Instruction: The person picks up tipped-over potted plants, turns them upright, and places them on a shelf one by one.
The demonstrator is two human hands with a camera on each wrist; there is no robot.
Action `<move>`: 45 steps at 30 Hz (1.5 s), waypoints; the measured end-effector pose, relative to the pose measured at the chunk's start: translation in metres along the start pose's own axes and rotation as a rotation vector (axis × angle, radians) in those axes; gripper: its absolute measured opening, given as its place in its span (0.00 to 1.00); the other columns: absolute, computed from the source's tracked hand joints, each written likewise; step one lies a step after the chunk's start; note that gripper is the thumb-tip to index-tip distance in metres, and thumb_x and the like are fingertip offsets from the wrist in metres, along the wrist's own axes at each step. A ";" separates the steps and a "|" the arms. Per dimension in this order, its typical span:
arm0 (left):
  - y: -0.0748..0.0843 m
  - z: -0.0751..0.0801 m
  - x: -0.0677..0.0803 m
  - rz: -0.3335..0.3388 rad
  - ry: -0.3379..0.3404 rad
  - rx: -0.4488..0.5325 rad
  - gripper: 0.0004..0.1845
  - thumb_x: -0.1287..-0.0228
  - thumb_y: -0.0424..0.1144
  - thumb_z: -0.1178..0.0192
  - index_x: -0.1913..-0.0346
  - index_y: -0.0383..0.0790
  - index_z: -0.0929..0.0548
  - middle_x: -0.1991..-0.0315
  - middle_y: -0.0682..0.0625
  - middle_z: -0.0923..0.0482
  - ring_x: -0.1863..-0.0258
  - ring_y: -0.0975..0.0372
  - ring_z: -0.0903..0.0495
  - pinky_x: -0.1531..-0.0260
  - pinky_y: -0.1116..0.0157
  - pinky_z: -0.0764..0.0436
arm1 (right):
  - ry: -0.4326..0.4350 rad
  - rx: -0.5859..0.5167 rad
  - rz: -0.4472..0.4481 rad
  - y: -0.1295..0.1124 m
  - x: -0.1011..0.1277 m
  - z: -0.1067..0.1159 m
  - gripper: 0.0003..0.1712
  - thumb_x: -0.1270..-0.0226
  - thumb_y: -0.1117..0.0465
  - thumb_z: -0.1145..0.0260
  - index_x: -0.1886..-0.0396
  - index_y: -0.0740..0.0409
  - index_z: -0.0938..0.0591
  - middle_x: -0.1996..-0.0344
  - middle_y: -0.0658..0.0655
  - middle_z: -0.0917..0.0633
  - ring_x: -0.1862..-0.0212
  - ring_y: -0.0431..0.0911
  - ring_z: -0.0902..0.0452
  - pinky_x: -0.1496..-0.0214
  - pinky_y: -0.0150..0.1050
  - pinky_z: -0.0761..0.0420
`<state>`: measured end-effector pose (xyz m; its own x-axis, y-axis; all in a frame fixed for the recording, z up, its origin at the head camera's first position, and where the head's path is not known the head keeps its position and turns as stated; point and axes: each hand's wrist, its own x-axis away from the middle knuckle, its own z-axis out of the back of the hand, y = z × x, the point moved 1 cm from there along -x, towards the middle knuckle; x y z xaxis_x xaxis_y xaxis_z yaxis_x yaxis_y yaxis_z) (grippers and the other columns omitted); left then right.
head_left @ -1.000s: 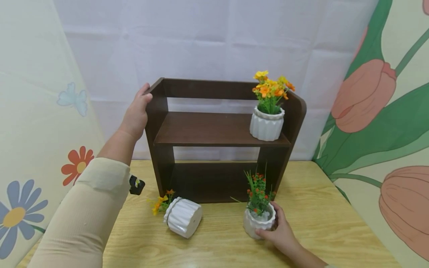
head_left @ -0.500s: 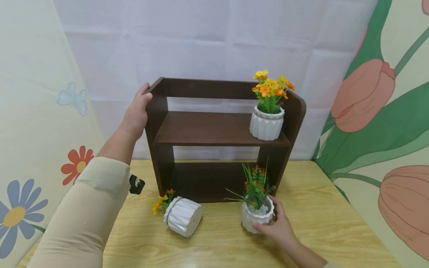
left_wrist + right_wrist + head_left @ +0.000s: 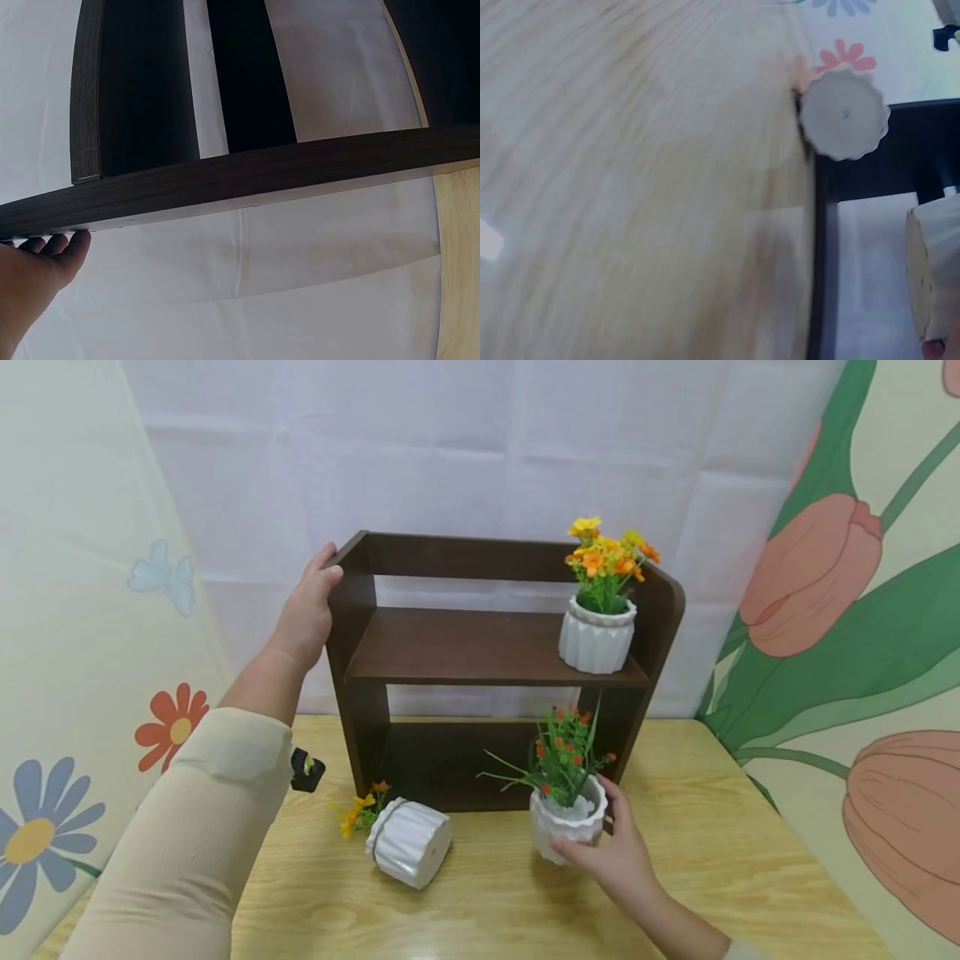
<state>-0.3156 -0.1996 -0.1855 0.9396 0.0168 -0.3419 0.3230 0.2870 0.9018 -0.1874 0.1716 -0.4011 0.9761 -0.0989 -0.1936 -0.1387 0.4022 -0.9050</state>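
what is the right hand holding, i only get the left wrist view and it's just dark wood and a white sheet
Observer: The right hand grips a white pot with red flowers in front of the shelf unit.
Operator: is that pot on the table
Observer: It is tilted; I cannot tell whether it touches the table.
Operator: any other pots
Observer: One with orange flowers stands upright on the middle shelf, right end. Another white pot lies tipped on its side on the table.
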 end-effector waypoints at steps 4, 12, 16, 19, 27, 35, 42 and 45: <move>0.000 0.000 0.000 0.003 -0.003 0.003 0.32 0.24 0.52 0.73 0.21 0.56 0.59 0.19 0.56 0.65 0.21 0.61 0.66 0.23 0.53 0.63 | 0.021 -0.002 -0.014 -0.011 0.000 -0.003 0.59 0.59 0.59 0.17 0.27 0.51 0.40 0.38 0.60 0.26 0.41 0.57 0.29 0.39 0.54 0.28; 0.000 0.000 0.000 0.006 -0.002 -0.012 0.32 0.25 0.53 0.74 0.21 0.58 0.59 0.19 0.55 0.64 0.21 0.60 0.65 0.23 0.51 0.62 | 0.074 -0.037 0.062 -0.036 0.004 -0.010 0.59 0.61 0.61 0.16 0.28 0.54 0.38 0.41 0.59 0.24 0.47 0.52 0.29 0.43 0.46 0.31; 0.000 0.000 0.000 0.010 0.000 -0.016 0.32 0.25 0.53 0.74 0.21 0.57 0.59 0.19 0.55 0.64 0.21 0.60 0.65 0.23 0.52 0.62 | 0.089 -0.068 0.099 -0.048 0.005 -0.014 0.58 0.61 0.62 0.16 0.28 0.56 0.37 0.40 0.58 0.25 0.46 0.49 0.30 0.42 0.45 0.32; 0.000 0.000 0.001 0.011 0.000 -0.019 0.32 0.25 0.53 0.74 0.21 0.57 0.59 0.19 0.55 0.64 0.21 0.60 0.65 0.23 0.52 0.62 | 0.101 -0.077 0.116 -0.056 0.003 -0.016 0.57 0.61 0.62 0.16 0.29 0.56 0.36 0.40 0.57 0.25 0.46 0.48 0.30 0.44 0.44 0.30; 0.001 0.000 0.001 0.006 -0.001 -0.031 0.32 0.25 0.53 0.74 0.21 0.57 0.59 0.19 0.55 0.64 0.21 0.60 0.65 0.23 0.52 0.62 | 0.105 -0.156 0.140 -0.078 -0.002 -0.019 0.57 0.60 0.64 0.17 0.29 0.52 0.38 0.37 0.54 0.27 0.38 0.49 0.30 0.38 0.49 0.28; 0.000 -0.001 0.002 0.012 -0.006 -0.017 0.32 0.25 0.53 0.74 0.21 0.57 0.59 0.19 0.56 0.65 0.21 0.60 0.66 0.23 0.50 0.63 | 0.124 -0.187 0.163 -0.099 -0.009 -0.018 0.57 0.59 0.64 0.17 0.29 0.49 0.38 0.37 0.53 0.28 0.38 0.48 0.30 0.39 0.49 0.27; -0.001 0.000 0.001 0.013 0.000 -0.027 0.32 0.25 0.53 0.74 0.21 0.57 0.59 0.19 0.56 0.65 0.21 0.60 0.67 0.23 0.51 0.64 | 0.135 -0.197 0.197 -0.118 -0.017 -0.016 0.56 0.57 0.63 0.18 0.29 0.50 0.38 0.37 0.53 0.28 0.38 0.48 0.30 0.38 0.49 0.28; -0.001 0.000 0.001 0.014 0.003 -0.018 0.32 0.25 0.53 0.74 0.21 0.57 0.59 0.19 0.55 0.65 0.21 0.60 0.66 0.23 0.51 0.63 | 0.146 -0.206 0.222 -0.126 -0.021 -0.016 0.56 0.57 0.64 0.18 0.29 0.51 0.38 0.37 0.53 0.28 0.38 0.48 0.30 0.37 0.49 0.28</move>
<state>-0.3150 -0.1998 -0.1865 0.9436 0.0240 -0.3302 0.3077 0.3043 0.9015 -0.1927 0.1085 -0.2894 0.8860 -0.1652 -0.4333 -0.3907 0.2375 -0.8894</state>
